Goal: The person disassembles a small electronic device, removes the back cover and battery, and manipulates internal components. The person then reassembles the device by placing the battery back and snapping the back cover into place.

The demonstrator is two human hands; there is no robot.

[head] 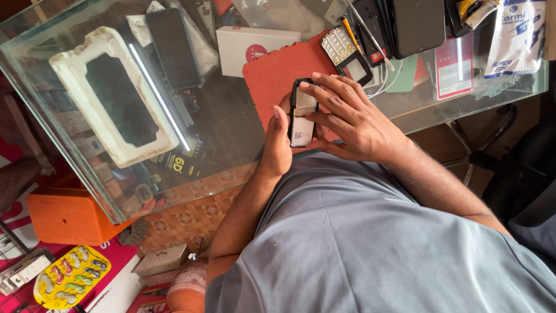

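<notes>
I hold a small black phone [303,106] with its back cover off, so the white battery [302,131] shows. My left hand [277,145] grips its left side and lower end, thumb up along the edge. My right hand [354,119] lies across it from the right, fingertips on the upper edge and the open back. The phone is just above a red mat [278,72] on the glass table [231,133].
On the glass lie a white foam frame [75,75], a black smartphone [174,46], a white box [249,46], a keypad phone [346,51], a large dark phone [418,23] and packets [515,35]. Below are an orange box [66,215] and a yellow tray [72,276].
</notes>
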